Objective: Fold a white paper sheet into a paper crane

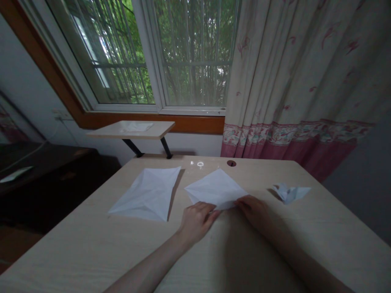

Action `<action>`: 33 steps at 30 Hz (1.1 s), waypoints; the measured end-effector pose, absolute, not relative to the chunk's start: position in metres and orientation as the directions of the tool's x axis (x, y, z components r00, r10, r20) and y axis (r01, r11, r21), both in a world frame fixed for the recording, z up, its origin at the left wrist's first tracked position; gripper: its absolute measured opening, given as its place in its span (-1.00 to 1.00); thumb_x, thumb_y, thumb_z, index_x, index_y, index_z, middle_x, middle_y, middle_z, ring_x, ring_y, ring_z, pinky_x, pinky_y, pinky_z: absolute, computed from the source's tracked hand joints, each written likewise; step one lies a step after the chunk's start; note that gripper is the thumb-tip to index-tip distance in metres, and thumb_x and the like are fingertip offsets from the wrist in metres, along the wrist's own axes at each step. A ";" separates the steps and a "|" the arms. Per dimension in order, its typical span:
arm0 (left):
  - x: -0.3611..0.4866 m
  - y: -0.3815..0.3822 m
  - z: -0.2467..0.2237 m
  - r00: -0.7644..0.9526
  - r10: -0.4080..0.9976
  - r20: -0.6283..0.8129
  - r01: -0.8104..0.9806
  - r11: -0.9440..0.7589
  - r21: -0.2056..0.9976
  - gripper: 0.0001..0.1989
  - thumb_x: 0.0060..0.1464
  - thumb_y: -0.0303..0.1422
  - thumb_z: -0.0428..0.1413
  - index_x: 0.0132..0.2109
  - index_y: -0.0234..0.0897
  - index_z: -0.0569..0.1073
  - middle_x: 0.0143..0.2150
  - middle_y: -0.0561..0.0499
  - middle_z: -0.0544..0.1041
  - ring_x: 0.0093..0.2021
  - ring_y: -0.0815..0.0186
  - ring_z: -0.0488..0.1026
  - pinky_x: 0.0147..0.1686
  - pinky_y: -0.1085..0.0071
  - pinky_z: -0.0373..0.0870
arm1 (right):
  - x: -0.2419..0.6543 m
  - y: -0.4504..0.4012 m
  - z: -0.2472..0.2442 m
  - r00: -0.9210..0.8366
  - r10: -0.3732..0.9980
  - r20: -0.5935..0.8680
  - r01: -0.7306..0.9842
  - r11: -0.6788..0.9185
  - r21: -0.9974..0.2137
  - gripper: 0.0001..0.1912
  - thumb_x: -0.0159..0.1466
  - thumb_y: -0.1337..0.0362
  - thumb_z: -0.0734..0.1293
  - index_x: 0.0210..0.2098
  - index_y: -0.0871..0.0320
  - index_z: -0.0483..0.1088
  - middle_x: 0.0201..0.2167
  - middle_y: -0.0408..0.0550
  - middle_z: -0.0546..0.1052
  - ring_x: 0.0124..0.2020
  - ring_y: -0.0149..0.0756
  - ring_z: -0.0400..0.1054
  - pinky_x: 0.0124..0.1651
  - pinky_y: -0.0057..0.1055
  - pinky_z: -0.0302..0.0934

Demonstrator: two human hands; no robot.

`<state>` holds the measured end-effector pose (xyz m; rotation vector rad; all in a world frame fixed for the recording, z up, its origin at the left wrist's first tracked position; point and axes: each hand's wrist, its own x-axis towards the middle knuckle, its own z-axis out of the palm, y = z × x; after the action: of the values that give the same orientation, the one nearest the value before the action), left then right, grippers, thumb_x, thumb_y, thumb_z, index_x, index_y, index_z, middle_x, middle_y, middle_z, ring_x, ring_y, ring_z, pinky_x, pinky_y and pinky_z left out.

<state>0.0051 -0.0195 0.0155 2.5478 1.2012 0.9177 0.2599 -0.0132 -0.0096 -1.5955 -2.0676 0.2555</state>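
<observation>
A sheet of white paper (218, 187) lies on the desk in front of me, turned with one corner pointing away and creased across its face. My left hand (198, 219) grips its near-left edge, thumb and fingers closed together on the paper. At the near-right edge, my right hand (252, 207) pinches the paper between thumb and fingers. To the left rests a second creased white sheet (149, 193), one side lifted slightly off the desk. A folded paper crane (290, 193) sits to the right, apart from my right hand.
The pale wooden desk (195, 260) has a round cable hole (231, 163) near its back edge. A small raised shelf (113, 131) at the back left carries a crumpled white paper (137, 127). Behind are a barred window and a curtain (275, 101).
</observation>
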 end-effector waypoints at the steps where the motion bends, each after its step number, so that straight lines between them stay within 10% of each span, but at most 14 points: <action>1: 0.005 -0.019 0.016 0.484 0.744 0.462 0.640 -0.660 0.393 -0.62 0.33 -0.16 -0.10 -0.18 -0.23 0.55 -0.30 -0.02 0.61 -0.29 0.24 0.55 -0.30 0.38 0.43 | 0.259 -0.013 -0.008 -0.170 0.948 0.269 0.846 0.280 -0.453 -0.73 0.33 0.19 0.19 -0.26 0.05 0.53 -0.24 -0.05 0.61 -0.22 -0.19 0.48 -0.10 -0.28 0.29; 15: 0.005 -0.014 0.011 0.356 0.721 0.594 0.725 -0.615 0.311 -0.51 0.38 -0.15 -0.23 -0.36 -0.27 0.43 -0.44 0.00 0.48 -0.40 0.30 0.43 -0.39 0.43 0.29 | 0.254 -0.016 0.000 -0.096 0.967 0.234 0.846 0.203 -0.493 -0.75 0.33 0.19 0.21 -0.28 0.09 0.50 -0.26 -0.02 0.58 -0.24 -0.18 0.46 -0.13 -0.32 0.25; 33: 0.002 -0.008 0.010 0.169 0.867 0.468 0.749 -0.422 0.511 -0.65 0.34 -0.18 -0.14 -0.31 -0.23 0.41 -0.36 0.01 0.52 -0.30 0.23 0.48 -0.29 0.39 0.32 | 0.250 -0.013 0.001 -0.107 0.971 0.214 0.864 0.197 -0.464 -0.71 0.33 0.13 0.21 -0.45 0.11 0.37 -0.40 -0.06 0.47 -0.36 -0.26 0.37 -0.28 -0.38 0.16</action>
<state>0.0019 -0.0077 0.0100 2.2726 1.5881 1.0897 0.2499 -0.0135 0.0010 -1.7066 -2.0130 0.3061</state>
